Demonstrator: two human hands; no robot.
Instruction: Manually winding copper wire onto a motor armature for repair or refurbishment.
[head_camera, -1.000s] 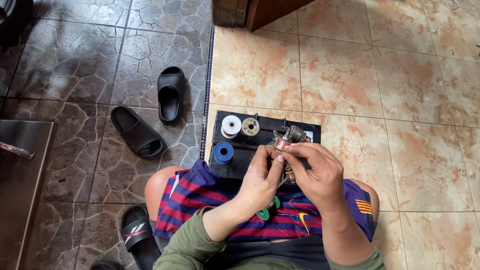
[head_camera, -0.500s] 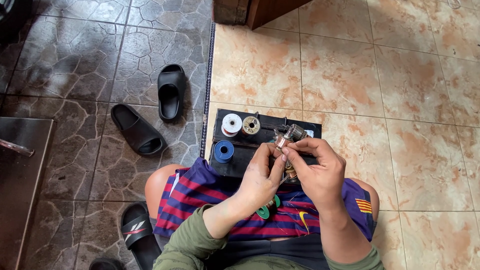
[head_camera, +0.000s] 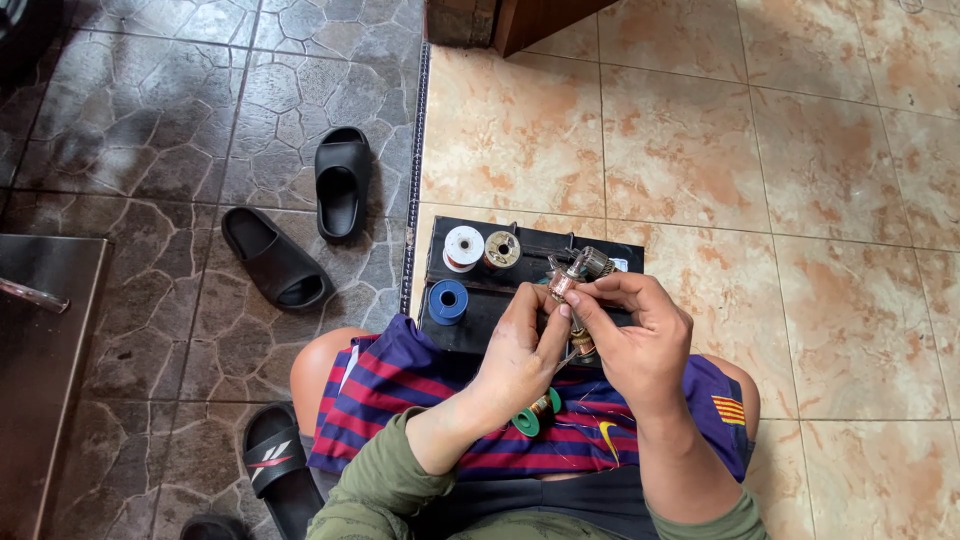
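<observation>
Three spools (head_camera: 463, 248) on a tray (head_camera: 470, 322) before the knees, two slippers (head_camera: 341, 182) to its left.

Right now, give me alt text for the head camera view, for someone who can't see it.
A seated person's left hand and right hand together hold a small copper-wound metal part above a black rectangular box carrying a white spool, a tan spool and a blue spool. Black slide sandals lie on the dark stone floor.

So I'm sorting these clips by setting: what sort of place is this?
Probably a home doorway or porch floor, not a workshop: tan floor tiles meet dark stone-pattern paving, black slides lie loose, and the person sits on the ground working over a black box.
</observation>
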